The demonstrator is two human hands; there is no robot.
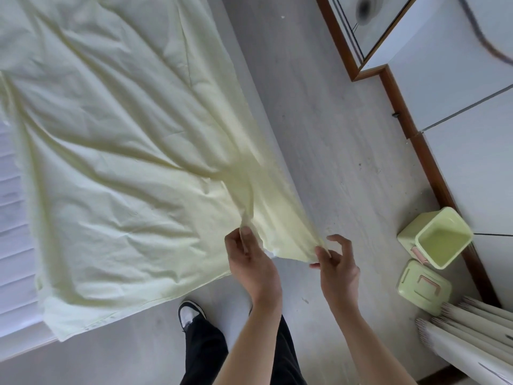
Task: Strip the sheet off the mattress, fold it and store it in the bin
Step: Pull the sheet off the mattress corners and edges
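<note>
1. While the pale yellow sheet (pixel 116 151) lay loose and rumpled over the mattress (pixel 14 245), the stripping looked largely done: the quilted white surface was bare along the left edge, and the sheet's near corner hung free past the bed's edge rather than being tucked under it.
2. At the corner nearest the person, the left hand (pixel 251 262) pinched a raised fold of the sheet between thumb and fingers, so it was closed on the cloth.
3. Just beside it, the right hand (pixel 337 266) gripped the sheet's edge with thumb and forefinger, while its other fingers stood loosely curled and apart from the fabric.
4. Between the two hands the cloth was stretched into a short taut span, lifted clear of the floor (pixel 319 134).
5. Folding did not appear to have begun in earnest: most of the sheet was spread in a single wrinkled layer, with no neat doubled edges showing.
6. Off to the right, well apart from the bed, the light green bin (pixel 441 240) stood open against the brown skirting board (pixel 416 140), and nothing lay inside it.
7. Its lid (pixel 423 287) rested on the floor just beside it, near a bundle of white tubes (pixel 472 326).
8. Judged from this, pulling the sheet fully off, folding it and storing it remained to be done.
</note>
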